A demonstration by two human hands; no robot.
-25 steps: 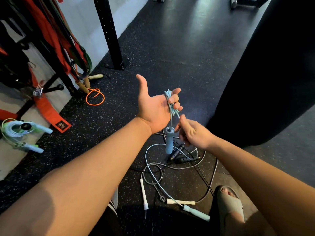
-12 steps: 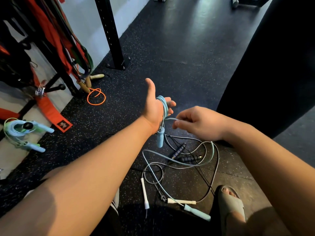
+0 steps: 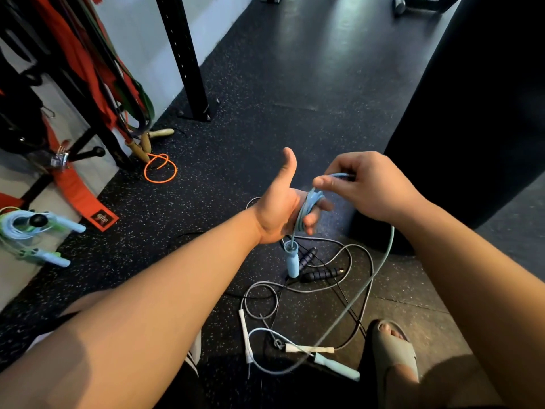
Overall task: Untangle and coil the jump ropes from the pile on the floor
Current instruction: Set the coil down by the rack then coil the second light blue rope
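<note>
My left hand (image 3: 277, 208) is held palm-up with the thumb raised, and a light blue jump rope (image 3: 309, 206) is wound in several loops around its curled fingers. One blue handle (image 3: 292, 261) dangles below that hand. My right hand (image 3: 371, 187) pinches the same rope just above and right of the left fingers. From there the rope drops to the floor and ends at the second blue handle (image 3: 336, 366). Under my hands lies the tangled pile: a rope with black handles (image 3: 321, 274) and a grey rope with white handles (image 3: 309, 348).
Coiled blue and green ropes (image 3: 32, 231) lie at the far left. An orange rope with wooden handles (image 3: 160, 169) lies by the rack post (image 3: 188, 60) and red straps. A black punching bag (image 3: 472, 113) stands at right. My sandalled foot (image 3: 395, 352) is beside the pile.
My right hand rose from below the left hand to above and right of it, drawing the blue rope up over the left fingers. More slack lifted off the floor.
</note>
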